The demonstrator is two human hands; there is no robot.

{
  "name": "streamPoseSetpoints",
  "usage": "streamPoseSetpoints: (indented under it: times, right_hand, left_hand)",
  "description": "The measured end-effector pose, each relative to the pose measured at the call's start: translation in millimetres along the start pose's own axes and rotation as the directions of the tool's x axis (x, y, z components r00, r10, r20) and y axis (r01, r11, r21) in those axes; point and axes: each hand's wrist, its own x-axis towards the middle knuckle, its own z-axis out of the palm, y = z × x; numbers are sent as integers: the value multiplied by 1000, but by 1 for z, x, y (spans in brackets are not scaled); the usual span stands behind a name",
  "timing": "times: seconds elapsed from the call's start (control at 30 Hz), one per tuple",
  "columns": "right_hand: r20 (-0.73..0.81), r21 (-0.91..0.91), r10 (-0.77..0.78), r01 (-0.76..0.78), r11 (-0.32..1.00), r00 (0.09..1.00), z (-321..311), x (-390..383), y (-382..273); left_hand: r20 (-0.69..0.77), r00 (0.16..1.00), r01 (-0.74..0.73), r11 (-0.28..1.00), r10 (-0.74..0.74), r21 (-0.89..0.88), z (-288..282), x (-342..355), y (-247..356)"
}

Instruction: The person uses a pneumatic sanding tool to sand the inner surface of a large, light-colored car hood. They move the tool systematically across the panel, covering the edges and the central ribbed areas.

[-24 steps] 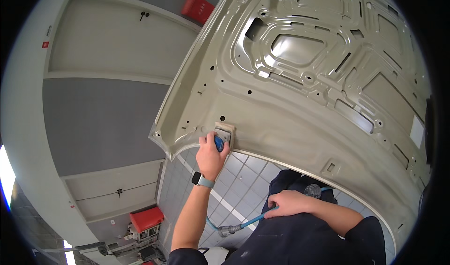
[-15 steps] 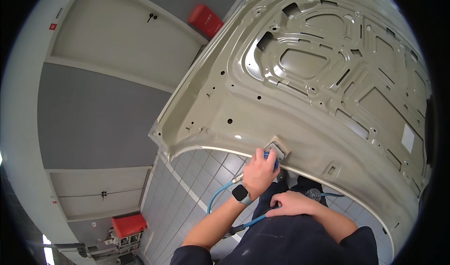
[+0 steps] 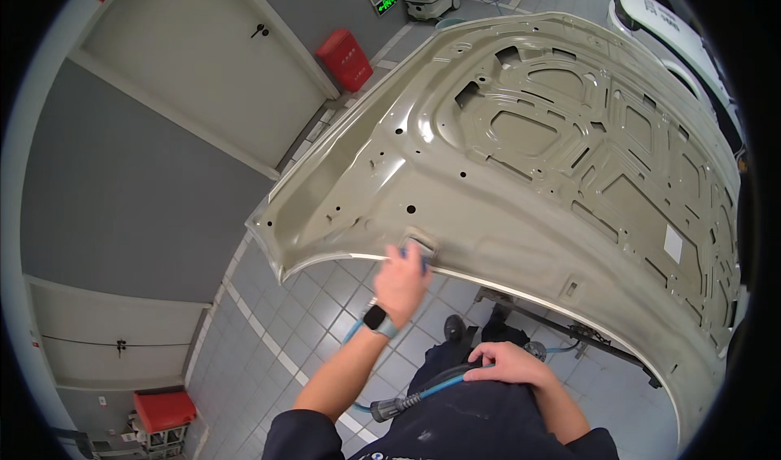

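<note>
Against the near edge of the beige stamped-metal car hood panel, a small blue-handled sanding block is gripped by the closed left hand, right hand loosely curled on the blue air hose, so snagging and edge gouging are judged possible.

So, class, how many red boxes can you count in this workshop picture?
2: one red wall box stands by the grey door at the top; one red box sits at lower left. Others may be hidden behind the beige metal hood.
</note>
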Motion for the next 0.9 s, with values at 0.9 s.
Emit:
streamPoseSetpoints:
  times: [0.9]
  right_hand:
    - [28,-140,322,-315,939,946,59,23,-28]
  left_hand:
    - [-641,633,333,900,-435,-282,57,-40,-112]
